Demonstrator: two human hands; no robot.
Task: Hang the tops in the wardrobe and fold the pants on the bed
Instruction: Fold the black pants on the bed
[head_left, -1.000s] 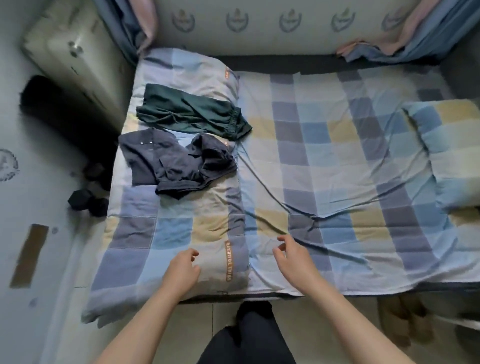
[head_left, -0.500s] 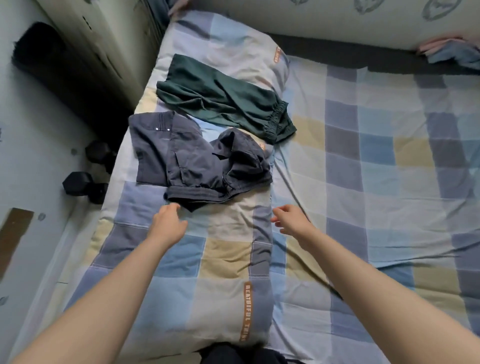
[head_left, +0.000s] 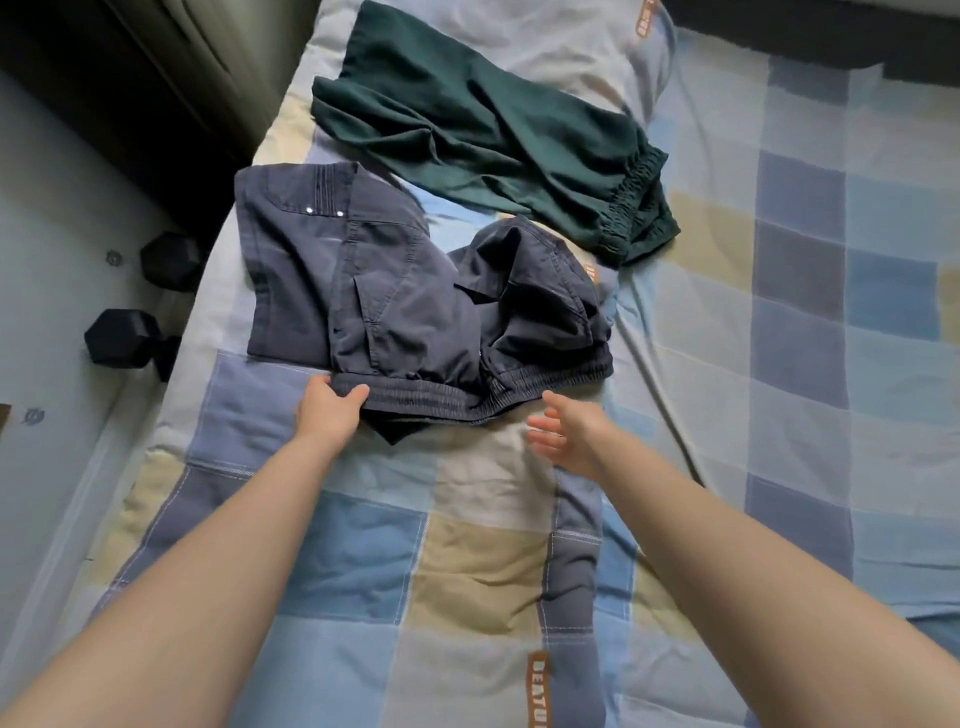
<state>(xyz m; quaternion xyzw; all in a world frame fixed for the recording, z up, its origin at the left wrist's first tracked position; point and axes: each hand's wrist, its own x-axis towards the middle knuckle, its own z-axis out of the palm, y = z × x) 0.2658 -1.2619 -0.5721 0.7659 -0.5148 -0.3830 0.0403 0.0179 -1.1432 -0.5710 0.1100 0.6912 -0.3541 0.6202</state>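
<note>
On the checked bed cover the crumpled navy pants lie beside the green pants — the left hand pinches their elastic waistband, the right hand hovers just short, fingers spread.

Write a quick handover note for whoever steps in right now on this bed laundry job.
Left hand: grips the navy pants at the waistband's left end.
Right hand: open, just short of the waistband's right end, no grip yet.
Green pants: loosely laid behind the navy pair, both on the checked quilt.
Done: nothing neatly folded.
Left: fold both pairs. No tops or wardrobe in view.
</note>
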